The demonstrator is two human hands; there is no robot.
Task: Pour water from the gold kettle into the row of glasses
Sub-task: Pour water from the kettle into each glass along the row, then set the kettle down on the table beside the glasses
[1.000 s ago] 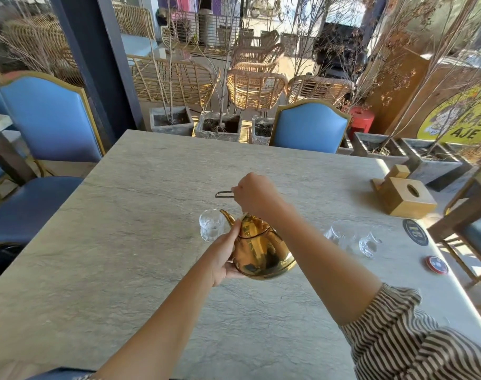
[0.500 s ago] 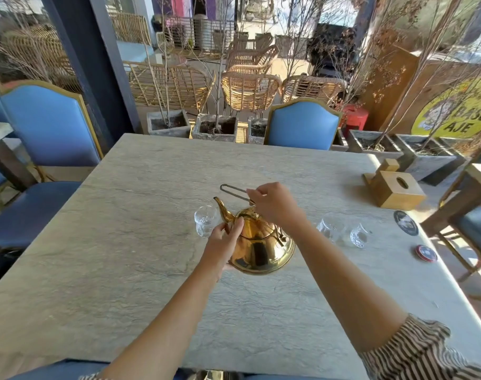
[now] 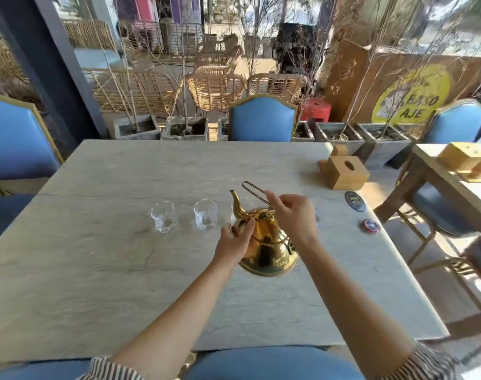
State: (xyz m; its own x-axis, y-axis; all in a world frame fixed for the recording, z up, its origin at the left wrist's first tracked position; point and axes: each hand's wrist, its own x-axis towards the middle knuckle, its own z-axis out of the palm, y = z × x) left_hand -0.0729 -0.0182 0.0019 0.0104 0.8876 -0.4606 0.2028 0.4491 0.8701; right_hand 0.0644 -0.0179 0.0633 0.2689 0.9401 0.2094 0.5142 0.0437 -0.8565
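The gold kettle (image 3: 269,248) stands nearly upright over the grey table (image 3: 96,256), its spout pointing up and away. My right hand (image 3: 291,215) pinches the thin wire handle, which leans back to the left. My left hand (image 3: 235,242) rests against the kettle's left side near the lid. Two clear glasses stand in a row left of the spout: one glass (image 3: 164,220) further left, another glass (image 3: 205,214) closer. A further glass behind my right hand is mostly hidden.
A wooden tissue box (image 3: 343,171) stands at the table's back right. Two round coasters (image 3: 355,201) (image 3: 370,225) lie near the right edge. Blue chairs stand around the table: one chair (image 3: 262,119) opposite, another (image 3: 14,138) at left. A second table (image 3: 458,182) is on the right.
The kettle has tipped back from a pour to nearly upright and shifted right of the glasses. The view has pulled back and two glasses left of the spout are now visible.
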